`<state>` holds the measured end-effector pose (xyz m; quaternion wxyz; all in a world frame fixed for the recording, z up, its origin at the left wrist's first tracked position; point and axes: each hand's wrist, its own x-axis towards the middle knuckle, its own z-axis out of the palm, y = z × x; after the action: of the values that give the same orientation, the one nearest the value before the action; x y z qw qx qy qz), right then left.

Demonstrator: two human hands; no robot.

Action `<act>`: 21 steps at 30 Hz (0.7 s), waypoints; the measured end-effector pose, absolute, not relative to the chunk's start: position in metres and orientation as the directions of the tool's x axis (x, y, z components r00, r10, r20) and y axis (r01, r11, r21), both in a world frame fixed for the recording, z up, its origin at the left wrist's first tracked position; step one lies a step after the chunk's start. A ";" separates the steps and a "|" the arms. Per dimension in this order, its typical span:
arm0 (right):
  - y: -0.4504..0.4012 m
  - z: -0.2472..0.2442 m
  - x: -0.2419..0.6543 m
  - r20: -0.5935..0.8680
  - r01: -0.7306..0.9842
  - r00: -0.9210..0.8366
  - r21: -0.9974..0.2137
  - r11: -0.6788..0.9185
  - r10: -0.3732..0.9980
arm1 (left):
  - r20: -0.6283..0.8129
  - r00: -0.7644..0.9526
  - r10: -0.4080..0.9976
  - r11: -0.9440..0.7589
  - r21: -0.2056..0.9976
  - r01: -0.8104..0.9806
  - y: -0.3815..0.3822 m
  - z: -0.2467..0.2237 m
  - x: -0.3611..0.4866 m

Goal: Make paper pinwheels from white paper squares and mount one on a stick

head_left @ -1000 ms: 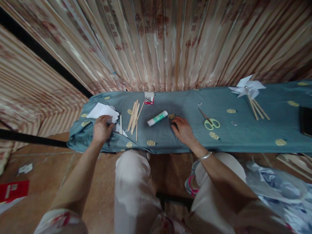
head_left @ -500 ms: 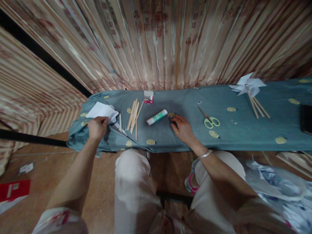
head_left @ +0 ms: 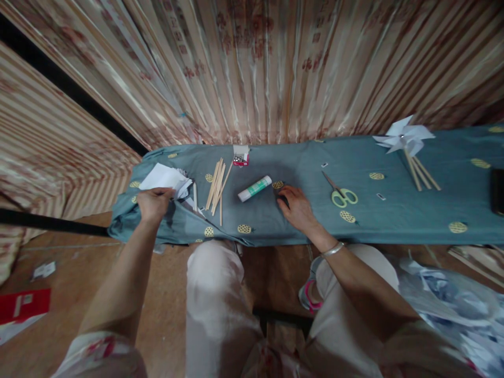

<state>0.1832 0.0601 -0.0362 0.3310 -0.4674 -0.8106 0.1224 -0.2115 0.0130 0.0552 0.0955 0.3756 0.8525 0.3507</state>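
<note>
At the left end of the cloth-covered table, my left hand pinches at the near edge of a stack of white paper; its fingertips partly cover that edge. My right hand rests on the cloth with loosely bent fingers, thumb apart from them, and nothing visible inside. A green and white glue stick lies just left of it. Farther left are several thin wooden sticks and a small open red and white box of shiny metal pins. Scissors with light green handles lie right of my right hand.
White paper pinwheels on wooden sticks lie toward the right end of the table. A dark object sits at the right edge. Below, a plastic bag of paper scraps stands on the floor; a curtain hangs behind the table.
My left hand has shifted slightly left along the paper's near edge. My right hand stays in almost the same place, and the view has turned a little.
</note>
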 end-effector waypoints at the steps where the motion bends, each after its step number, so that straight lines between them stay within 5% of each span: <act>1: 0.060 -0.036 0.183 0.422 0.677 -0.346 -0.506 0.534 0.838 | 0.110 -0.706 0.700 0.458 0.689 0.562 0.013 0.055 -0.212; 8: 0.061 -0.038 0.184 0.422 0.676 -0.351 -0.503 0.539 0.835 | 0.100 -0.728 0.678 0.360 0.818 0.448 0.014 0.049 -0.216; 21: 0.060 -0.036 0.183 0.411 0.679 -0.353 -0.505 0.533 0.840 | 0.070 -0.729 0.681 0.358 0.837 0.414 0.011 0.051 -0.218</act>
<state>0.1829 0.0602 -0.0358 0.3243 -0.4672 -0.8131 0.1245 -0.2180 0.0112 0.0514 0.1466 0.3375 0.8107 0.4553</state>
